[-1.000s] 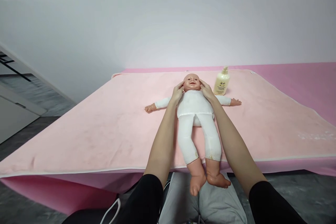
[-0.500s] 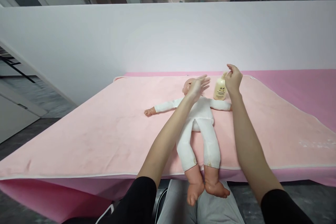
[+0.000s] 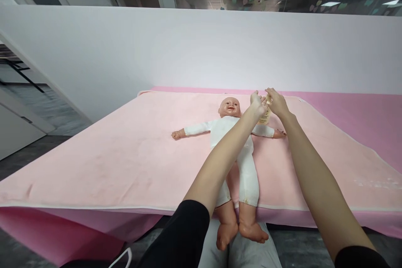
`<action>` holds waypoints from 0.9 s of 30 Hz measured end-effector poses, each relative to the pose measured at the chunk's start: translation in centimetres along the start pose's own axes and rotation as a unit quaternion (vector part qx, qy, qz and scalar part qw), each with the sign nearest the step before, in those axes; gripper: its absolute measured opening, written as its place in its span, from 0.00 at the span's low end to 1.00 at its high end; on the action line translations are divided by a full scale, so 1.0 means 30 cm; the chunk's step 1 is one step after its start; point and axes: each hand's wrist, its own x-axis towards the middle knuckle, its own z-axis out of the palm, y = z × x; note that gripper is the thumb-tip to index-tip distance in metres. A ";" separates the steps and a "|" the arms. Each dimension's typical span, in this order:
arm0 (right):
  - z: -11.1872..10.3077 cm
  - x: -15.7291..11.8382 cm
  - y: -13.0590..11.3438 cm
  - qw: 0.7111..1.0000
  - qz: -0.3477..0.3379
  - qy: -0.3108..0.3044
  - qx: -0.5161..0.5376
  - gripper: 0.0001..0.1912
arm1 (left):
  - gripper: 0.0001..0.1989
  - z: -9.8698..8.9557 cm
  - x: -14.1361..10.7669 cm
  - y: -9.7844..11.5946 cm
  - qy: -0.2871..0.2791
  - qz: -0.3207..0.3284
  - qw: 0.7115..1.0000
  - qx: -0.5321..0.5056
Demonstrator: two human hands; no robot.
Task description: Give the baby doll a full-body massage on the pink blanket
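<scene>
A pale yellow pump bottle (image 3: 264,118) with dark print stands on the pink blanket beside the doll's head, its upper part mostly covered by my hands. My right hand (image 3: 277,103) is at the top of the bottle, its fingers bent around the pump head. Close by on the left, my left hand (image 3: 258,104) is turned palm up beside the pump, fingers apart. Whether anything lies in that palm is too small to tell. The baby doll (image 3: 230,108), in a white suit, lies on its back with arms spread; my left forearm hides part of its torso and one leg.
The pink blanket (image 3: 125,150) covers the table, over a darker pink sheet (image 3: 351,113). A white wall panel (image 3: 201,50) rises behind the far edge. The doll's feet hang over the near edge above grey trousers (image 3: 251,251).
My left hand has moved right from over the doll's face to the bottle, uncovering the face. My right hand has come down onto the bottle's pump. The view has shifted slightly.
</scene>
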 end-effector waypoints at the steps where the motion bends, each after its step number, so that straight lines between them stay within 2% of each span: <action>1: 0.001 -0.002 0.000 1.000 -0.001 0.006 0.005 0.26 | 0.27 0.003 0.000 -0.001 0.001 -0.001 1.000 -0.011; 12: 0.017 -0.017 -0.025 1.000 -0.004 0.025 0.011 0.23 | 0.27 0.038 -0.015 -0.003 0.018 -0.001 0.995 -0.093; 17: -0.016 -0.012 -0.039 0.997 -0.001 -0.032 -0.065 0.26 | 0.26 0.058 -0.034 -0.005 0.044 0.010 0.988 -0.146; 21: -0.066 0.020 -0.047 0.984 -0.010 -0.106 -0.141 0.29 | 0.25 0.048 -0.038 -0.006 0.058 0.010 0.990 -0.129; 27: -0.093 0.036 -0.057 0.977 -0.004 -0.129 -0.169 0.32 | 0.25 0.027 -0.047 0.000 0.034 0.021 0.995 -0.087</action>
